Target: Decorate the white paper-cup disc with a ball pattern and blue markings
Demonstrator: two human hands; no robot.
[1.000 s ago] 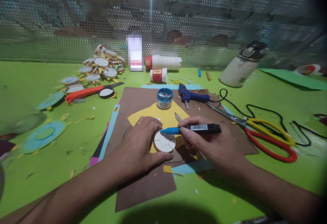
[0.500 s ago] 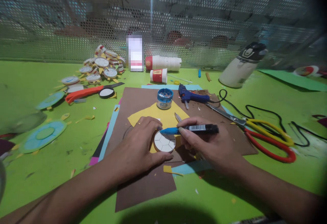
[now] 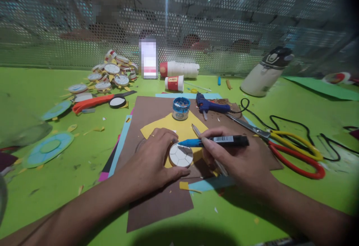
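A small round white disc, marked with dark lines like a football's panels, lies on yellow paper. My left hand curls around its left side, fingertips at the top and thumb at the bottom edge. In my right hand is a marker with a blue front end and black rear, held nearly level. Its tip is over the disc's upper part; whether it touches, I cannot tell. Partly under the right hand lies a pencil. Beyond the disc stands a small blue-rimmed jar.
Brown sheets cover the green table. A blue glue gun and large scissors lie at right, with a black cord. Craft discs are heaped back left near an orange-handled cutter. A bottle stands back right.
My right hand and the marker have shifted slightly to the right across the disc. More of the pencil shows beneath the hand. My left hand and the disc stay in place.
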